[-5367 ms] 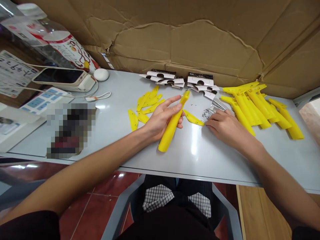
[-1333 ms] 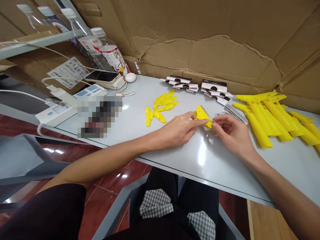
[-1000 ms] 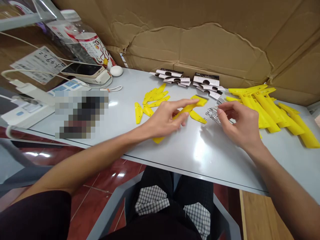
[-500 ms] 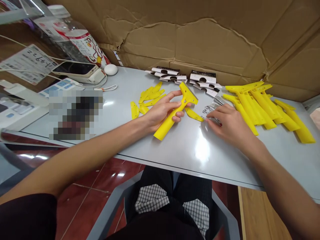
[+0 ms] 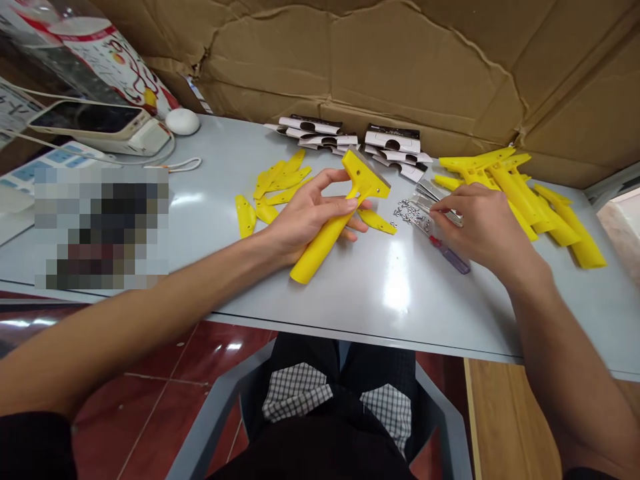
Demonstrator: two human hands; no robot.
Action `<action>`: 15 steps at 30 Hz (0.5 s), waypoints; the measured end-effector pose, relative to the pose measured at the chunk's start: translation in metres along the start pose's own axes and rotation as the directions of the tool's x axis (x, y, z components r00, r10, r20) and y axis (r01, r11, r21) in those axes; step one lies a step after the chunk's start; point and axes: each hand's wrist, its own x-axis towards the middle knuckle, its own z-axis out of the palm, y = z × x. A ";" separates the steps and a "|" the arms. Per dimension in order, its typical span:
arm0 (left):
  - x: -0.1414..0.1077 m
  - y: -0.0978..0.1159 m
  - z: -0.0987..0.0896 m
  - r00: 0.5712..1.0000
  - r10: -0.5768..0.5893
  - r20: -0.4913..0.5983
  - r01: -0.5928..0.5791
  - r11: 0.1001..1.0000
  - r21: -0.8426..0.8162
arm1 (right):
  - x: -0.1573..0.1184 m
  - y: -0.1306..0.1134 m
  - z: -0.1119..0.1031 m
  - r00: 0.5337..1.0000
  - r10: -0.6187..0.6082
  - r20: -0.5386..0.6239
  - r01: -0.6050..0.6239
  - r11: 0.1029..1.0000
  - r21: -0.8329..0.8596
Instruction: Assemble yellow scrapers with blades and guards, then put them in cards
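Observation:
A yellow scraper (image 5: 321, 250) lies across the palm of my left hand (image 5: 303, 219), its fingers closed round the neck and its wide head pointing up and away. Just beyond those fingertips rests a loose yellow plate (image 5: 379, 222). My right hand (image 5: 493, 227) hovers over the table with thumb and fingers pinched together; whatever is between them is too small to make out. Close by are a scatter of small screws (image 5: 411, 212) and some flat metal pieces (image 5: 429, 192). Below the right hand lies a screwdriver (image 5: 454, 260) with a red and purple handle.
Several yellow plates (image 5: 283, 179) lie left of the scraper. More yellow scraper handles (image 5: 575, 230) are piled at the right. Folded card sleeves (image 5: 393, 140) stand against the cardboard wall (image 5: 375, 60). A phone (image 5: 90, 117) and a white rounded object (image 5: 183, 122) sit at the left.
My right hand has lifted off the screws and moved right, its fingers now pinched, uncovering the screwdriver. The left hand still holds the scraper. The whole view has shifted slightly.

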 end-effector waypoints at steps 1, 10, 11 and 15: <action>0.000 0.000 0.000 1.000 0.005 -0.008 -0.005 1.000 -0.005 | 0.000 -0.001 0.000 1.000 0.004 0.027 -0.004 1.000 -0.010; -0.001 -0.002 0.000 1.000 -0.014 -0.012 0.013 0.999 -0.047 | 0.000 0.004 0.005 0.984 -0.016 0.179 0.019 1.000 -0.016; -0.001 -0.002 0.000 1.000 -0.023 0.001 0.023 0.999 -0.049 | -0.001 0.006 0.004 0.983 -0.018 0.185 0.020 1.000 -0.006; -0.002 -0.001 0.001 0.998 -0.048 0.030 0.050 0.997 -0.060 | -0.001 0.011 0.003 0.978 -0.029 0.207 0.026 1.000 0.017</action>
